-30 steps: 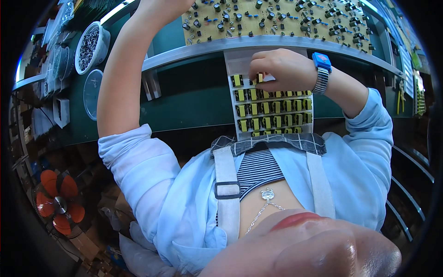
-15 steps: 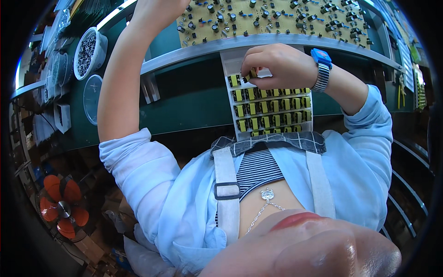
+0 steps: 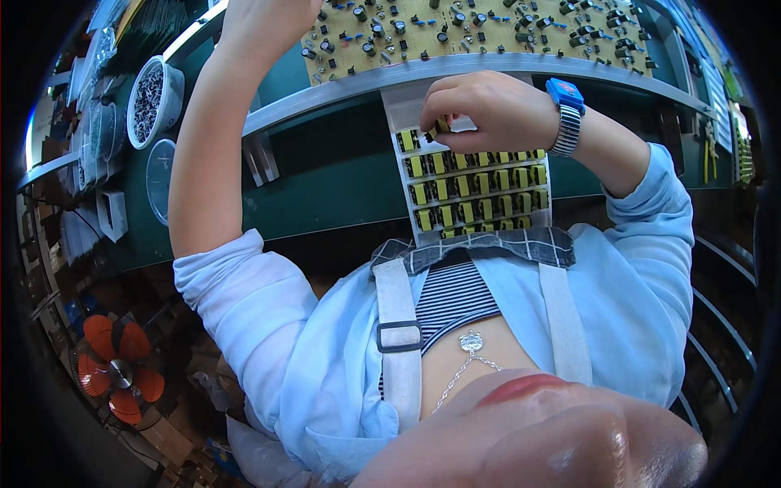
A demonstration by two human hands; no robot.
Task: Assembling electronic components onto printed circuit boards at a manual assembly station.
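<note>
My right hand [image 3: 498, 107] is closed in a pinch on a small yellow-and-black transformer [image 3: 440, 127]. It is over the upper part of a white tray [image 3: 398, 106], where rows of similar transformers [image 3: 442, 189] stand. A blue wrist strap with a metal band is on that wrist. My left hand [image 3: 275, 18] is at the top edge, by the left end of a tan circuit board panel [image 3: 346, 67]. Its fingers lie beyond the picture, so what they touch is hidden. Capacitors and other small parts stand all over the panel.
A metal rail [image 3: 358, 85] runs along the near side of the panel. On the green bench at left are a white tub [image 3: 169, 102] of small metal-legged parts and a round clear lid [image 3: 159, 183]. An orange fan [image 3: 119, 370] stands low at left.
The panel, rail and tray appear slightly shifted left and up in the picture. My right hand keeps its pinch on the transformer, nearly in place. My left hand has shifted a little left.
</note>
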